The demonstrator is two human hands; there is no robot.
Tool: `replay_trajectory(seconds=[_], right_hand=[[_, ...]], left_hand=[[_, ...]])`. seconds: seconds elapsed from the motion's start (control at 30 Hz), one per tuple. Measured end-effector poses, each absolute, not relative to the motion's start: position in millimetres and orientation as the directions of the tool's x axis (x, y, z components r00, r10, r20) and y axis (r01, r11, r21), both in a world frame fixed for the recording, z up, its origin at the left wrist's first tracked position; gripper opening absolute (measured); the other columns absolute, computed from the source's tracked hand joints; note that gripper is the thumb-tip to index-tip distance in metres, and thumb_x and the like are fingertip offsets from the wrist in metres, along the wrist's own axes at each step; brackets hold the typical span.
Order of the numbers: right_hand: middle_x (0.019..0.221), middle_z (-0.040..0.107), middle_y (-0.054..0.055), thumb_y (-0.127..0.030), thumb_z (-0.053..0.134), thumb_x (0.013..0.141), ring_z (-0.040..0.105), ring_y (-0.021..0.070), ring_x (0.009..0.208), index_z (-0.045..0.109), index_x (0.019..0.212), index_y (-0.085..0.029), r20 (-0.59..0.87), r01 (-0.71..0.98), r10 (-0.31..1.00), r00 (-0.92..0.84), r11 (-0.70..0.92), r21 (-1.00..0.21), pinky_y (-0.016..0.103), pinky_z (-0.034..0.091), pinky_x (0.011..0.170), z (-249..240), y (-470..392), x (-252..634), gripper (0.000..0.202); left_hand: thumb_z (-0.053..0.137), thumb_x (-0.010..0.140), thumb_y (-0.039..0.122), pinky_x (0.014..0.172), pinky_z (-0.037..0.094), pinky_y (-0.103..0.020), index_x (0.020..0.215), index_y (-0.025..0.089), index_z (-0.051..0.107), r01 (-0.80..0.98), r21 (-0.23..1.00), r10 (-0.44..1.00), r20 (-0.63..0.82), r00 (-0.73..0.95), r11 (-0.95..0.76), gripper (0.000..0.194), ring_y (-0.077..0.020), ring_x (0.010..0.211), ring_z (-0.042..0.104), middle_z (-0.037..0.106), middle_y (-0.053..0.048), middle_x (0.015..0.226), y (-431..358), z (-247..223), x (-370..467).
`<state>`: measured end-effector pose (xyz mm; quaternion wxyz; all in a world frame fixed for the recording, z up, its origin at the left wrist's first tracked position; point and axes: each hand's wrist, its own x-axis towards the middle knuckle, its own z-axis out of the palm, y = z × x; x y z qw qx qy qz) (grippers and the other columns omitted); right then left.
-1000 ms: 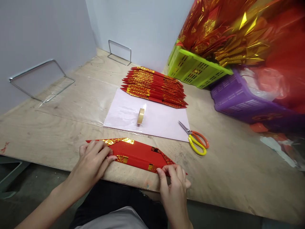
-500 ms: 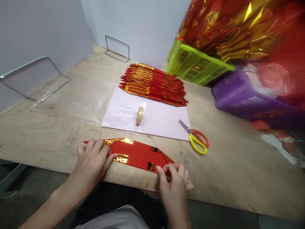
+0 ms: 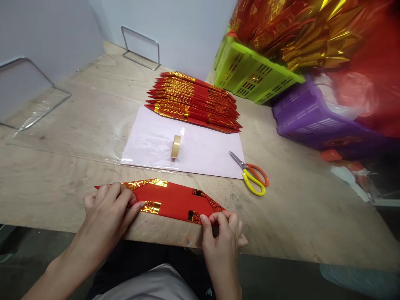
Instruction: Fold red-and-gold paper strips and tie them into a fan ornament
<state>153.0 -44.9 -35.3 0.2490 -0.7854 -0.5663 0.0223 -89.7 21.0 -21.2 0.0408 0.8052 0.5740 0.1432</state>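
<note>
A red paper strip (image 3: 175, 201) with gold patterned patches lies near the table's front edge, its upper corners folded in. My left hand (image 3: 109, 208) grips its left end, thumb over the lower edge; the tip pokes out beyond the fingers. At the right end my right hand (image 3: 223, 229) pinches the paper between thumb and fingers. Behind it, a tape roll (image 3: 176, 147) stands on a white sheet (image 3: 206, 152) under clear plastic. Scissors (image 3: 250, 173) with yellow and orange handles lie at the sheet's right edge. Folded red and gold strips (image 3: 193, 102) are stacked at its back.
A green basket (image 3: 256, 77) full of red and gold pieces stands at the back right, beside a purple basket (image 3: 325, 121) holding plastic bags. Metal wire frames (image 3: 140, 48) stand by the wall at the back and left. Clear plastic (image 3: 75, 125) lies on the table's left.
The view has shifted slightly, so the table's things appear a little further left and higher. Both hands keep their hold on the strip, which looks much the same.
</note>
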Motion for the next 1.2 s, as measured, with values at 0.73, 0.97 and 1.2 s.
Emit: replay_trajectory(seconds=[0.73, 0.97, 1.2], right_hand=[[0.089, 0.049, 0.002, -0.050, 0.047, 0.092, 0.048, 0.0246, 0.088, 0.058, 0.071, -0.022, 0.059, 0.817, 0.901, 0.430, -0.361, -0.450, 0.038, 0.023, 0.082, -23.3, -43.4, 151.0, 0.037], [0.088, 0.050, 0.003, -0.047, 0.048, 0.092, 0.048, 0.0244, 0.087, 0.057, 0.071, -0.021, 0.089, 0.820, 0.898, 0.432, -0.350, -0.453, 0.038, 0.023, 0.081, -25.3, -43.0, 150.7, 0.035], [0.087, 0.050, 0.003, -0.047, 0.047, 0.093, 0.048, 0.0242, 0.086, 0.056, 0.069, -0.021, 0.096, 0.822, 0.890, 0.445, -0.363, -0.439, 0.037, 0.025, 0.079, -22.0, -41.3, 147.3, 0.036]], left_hand=[[0.034, 0.091, 0.042, 0.068, 0.027, -0.038, 0.066, 0.023, 0.054, 0.946, 0.223, 0.971, 0.071, 0.227, -0.237, 0.037, -0.0270, 0.073, 0.047, 0.052, -0.007, 0.073, 23.4, -15.2, -84.4], [0.035, 0.093, 0.041, 0.070, 0.027, -0.038, 0.070, 0.022, 0.055, 0.943, 0.222, 0.968, 0.079, 0.237, -0.249, 0.036, -0.0267, 0.077, 0.048, 0.054, -0.007, 0.078, 22.0, -17.3, -85.6], [0.035, 0.094, 0.039, 0.068, 0.025, -0.036, 0.071, 0.022, 0.052, 0.939, 0.206, 0.961, 0.089, 0.263, -0.276, 0.034, -0.0264, 0.076, 0.046, 0.051, -0.006, 0.077, 21.5, -14.4, -86.0]])
